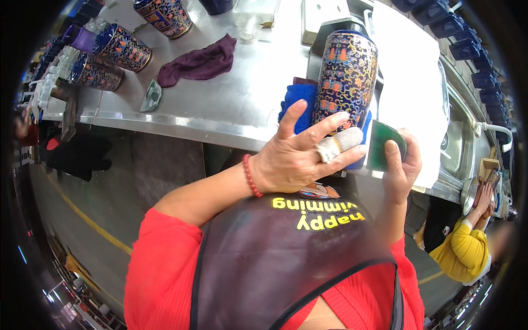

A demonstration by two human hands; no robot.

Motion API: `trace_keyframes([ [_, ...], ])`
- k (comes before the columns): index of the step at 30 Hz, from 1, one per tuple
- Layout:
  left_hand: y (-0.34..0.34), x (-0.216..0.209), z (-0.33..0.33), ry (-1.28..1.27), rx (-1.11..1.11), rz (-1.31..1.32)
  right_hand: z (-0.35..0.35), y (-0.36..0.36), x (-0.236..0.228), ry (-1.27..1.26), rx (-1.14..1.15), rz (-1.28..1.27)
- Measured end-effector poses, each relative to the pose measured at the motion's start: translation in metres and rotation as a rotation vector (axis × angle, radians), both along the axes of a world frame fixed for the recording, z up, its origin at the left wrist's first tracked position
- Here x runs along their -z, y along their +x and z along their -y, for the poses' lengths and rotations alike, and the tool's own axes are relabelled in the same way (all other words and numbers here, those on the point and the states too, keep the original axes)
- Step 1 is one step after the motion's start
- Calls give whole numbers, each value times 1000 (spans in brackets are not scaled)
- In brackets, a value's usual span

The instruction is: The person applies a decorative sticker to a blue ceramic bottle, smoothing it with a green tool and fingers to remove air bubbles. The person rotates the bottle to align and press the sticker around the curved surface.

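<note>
Green scraper [384, 146], in right hand [402, 170]; left hand [289, 159] (splayed), near patterned bottle [345, 77]

A steel bench [231, 104] carries a crumpled purple cloth [201, 63], a flat greenish piece [151, 97] and patterned vessels [126, 48]

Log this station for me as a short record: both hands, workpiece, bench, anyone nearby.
Left hand: spread at the patterned vase's near end; contact unclear
Finger cover: white, on left hand
Right hand: grips green plate
Beside vase: blue cloth
Bench, left: purple cloth, more patterned vases
Nearby: co-worker, yellow sleeves, far right
</note>
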State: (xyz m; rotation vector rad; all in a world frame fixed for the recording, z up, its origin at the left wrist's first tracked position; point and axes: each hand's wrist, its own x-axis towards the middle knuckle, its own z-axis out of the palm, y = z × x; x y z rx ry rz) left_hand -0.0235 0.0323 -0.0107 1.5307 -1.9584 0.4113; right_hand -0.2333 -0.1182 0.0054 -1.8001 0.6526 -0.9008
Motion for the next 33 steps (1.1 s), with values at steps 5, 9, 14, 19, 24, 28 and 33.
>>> trace_keyframes([
  [5,14,-1,26,4,-51,-323,-6,-5,-1,137,62,39],
  [9,21,14,9,47,-43,-475,-8,-4,4,143,63,51],
  [14,11,25,-13,70,-77,-311,-7,6,9,9,-61,78],
  [19,16,28,-18,44,-48,-320,-18,21,-3,-587,-34,-137],
  [24,9,36,-17,60,-63,-376,-36,34,-18,-821,-129,-426],
  [28,8,37,-18,77,-51,-393,-34,37,-23,-860,-94,-407],
  [33,7,38,-16,53,-45,-406,-33,42,-22,-918,-49,-342],
])
